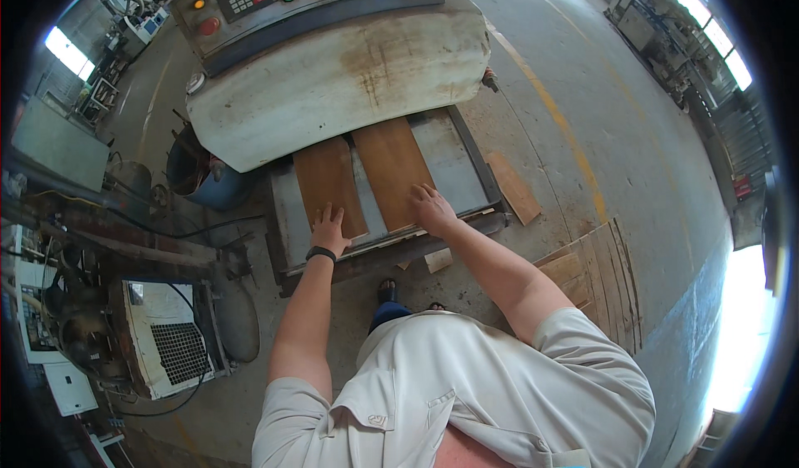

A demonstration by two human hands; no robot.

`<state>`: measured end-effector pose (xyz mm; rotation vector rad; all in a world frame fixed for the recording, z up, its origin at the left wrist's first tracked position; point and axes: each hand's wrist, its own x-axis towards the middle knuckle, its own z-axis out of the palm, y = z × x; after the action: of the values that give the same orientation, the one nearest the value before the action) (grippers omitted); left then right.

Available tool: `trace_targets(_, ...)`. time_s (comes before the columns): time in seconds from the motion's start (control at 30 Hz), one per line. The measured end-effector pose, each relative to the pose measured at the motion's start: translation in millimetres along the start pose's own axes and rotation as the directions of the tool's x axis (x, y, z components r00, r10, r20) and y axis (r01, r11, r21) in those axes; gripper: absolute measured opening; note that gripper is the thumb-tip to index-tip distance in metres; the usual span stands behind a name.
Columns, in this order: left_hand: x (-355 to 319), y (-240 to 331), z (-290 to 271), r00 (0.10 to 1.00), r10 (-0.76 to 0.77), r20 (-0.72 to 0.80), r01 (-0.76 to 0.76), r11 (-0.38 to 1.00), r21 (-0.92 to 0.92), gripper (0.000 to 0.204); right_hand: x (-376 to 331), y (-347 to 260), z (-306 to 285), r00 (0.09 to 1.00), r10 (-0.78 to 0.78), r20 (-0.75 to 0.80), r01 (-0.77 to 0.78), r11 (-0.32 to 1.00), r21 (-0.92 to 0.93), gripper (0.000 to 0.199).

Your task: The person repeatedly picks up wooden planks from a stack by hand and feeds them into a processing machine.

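Observation:
Two brown wooden boards lie side by side on the machine's grey metal bed [458, 164], their far ends passing under its pale cover. On the near end of the left board [325, 177] rests my left hand [331, 231], open with fingers spread; a dark band circles that wrist. My right hand [431, 210] lies palm down at the near right corner of the right board [391, 164], fingers apart and slightly bent. A narrow strip of metal shows between the boards. Neither hand grips anything that I can see.
Ahead stands the machine's stained cream cover [341, 85] below a control panel [316, 6] with coloured buttons. A blue drum [212, 187] is at its left. Loose board pieces [513, 187] and a slatted wooden panel [603, 281] lie on the floor at right. Machinery [158, 335] fills the near left.

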<state>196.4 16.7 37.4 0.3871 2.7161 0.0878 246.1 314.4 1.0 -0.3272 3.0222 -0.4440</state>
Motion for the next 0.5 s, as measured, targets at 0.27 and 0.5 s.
trace_targets(0.27, 43, -12, -27, 0.999, 0.029, 0.036, -0.03, 0.999, 0.019, 0.095, 63, 4, -4, 0.998, 0.062, 0.003, -0.062, 0.998, -0.002, 0.051)
trace_targets(0.5, 68, -22, -43, 0.999, 0.04, 0.003, -0.04, 0.999, -0.01, 0.094, 98, -5, -26, 0.997, 0.067, 0.04, -0.066, 0.997, -0.038, 0.048)
